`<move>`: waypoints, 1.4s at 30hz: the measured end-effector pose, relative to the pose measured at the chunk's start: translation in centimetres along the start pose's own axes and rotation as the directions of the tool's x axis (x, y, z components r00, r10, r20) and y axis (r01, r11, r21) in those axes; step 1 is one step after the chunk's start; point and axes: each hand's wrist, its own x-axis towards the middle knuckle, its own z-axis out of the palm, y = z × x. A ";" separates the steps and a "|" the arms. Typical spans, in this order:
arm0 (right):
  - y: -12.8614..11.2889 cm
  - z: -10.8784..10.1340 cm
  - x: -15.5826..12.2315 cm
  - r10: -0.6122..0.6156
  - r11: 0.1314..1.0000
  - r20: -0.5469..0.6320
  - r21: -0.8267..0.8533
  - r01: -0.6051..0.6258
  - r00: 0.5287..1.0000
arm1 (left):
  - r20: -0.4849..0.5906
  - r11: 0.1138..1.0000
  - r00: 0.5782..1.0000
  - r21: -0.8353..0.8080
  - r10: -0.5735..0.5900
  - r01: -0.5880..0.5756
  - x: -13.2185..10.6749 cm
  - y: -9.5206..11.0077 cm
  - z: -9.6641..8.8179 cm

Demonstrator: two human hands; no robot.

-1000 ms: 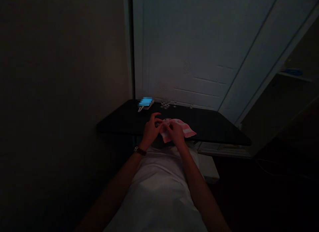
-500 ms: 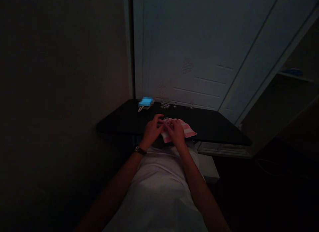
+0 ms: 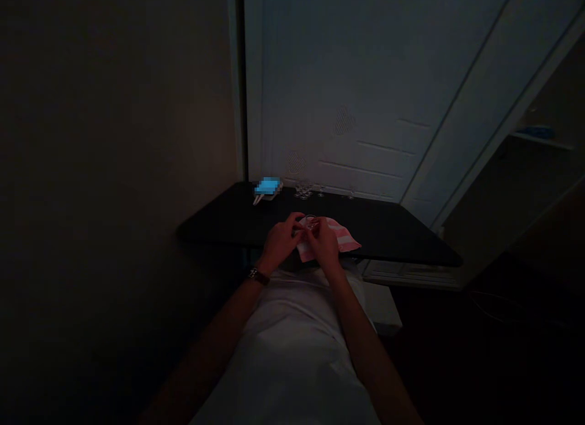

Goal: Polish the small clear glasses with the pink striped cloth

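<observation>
A pink and white striped cloth (image 3: 345, 237) lies at the near edge of the black table, spreading out under my right hand (image 3: 327, 243). Between my hands is a small clear glass (image 3: 311, 217), its round rim showing just beyond my fingertips. My left hand (image 3: 280, 241) is curled around the left side of the glass. The fingers of my right hand are pinched together on the cloth against the glass. Most of the glass is hidden by fingers, and the dim light blurs the detail.
Several small stemmed glasses (image 3: 303, 190) stand at the back of the black table (image 3: 375, 224), with another glass (image 3: 351, 192) farther right. A phone-like device with a blurred blue screen (image 3: 267, 186) rests at the back left. Behind is a white panelled door (image 3: 365, 78).
My left fingers have drawn in closer to the glass, and its rim now shows more between my hands. My right hand has shifted slightly on the cloth.
</observation>
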 end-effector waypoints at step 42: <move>-0.1 -0.1 0.5 0.003 1.000 0.038 -0.001 -0.003 0.999 | 0.003 0.964 0.999 0.261 0.051 -0.050 0.1 -0.6 0.3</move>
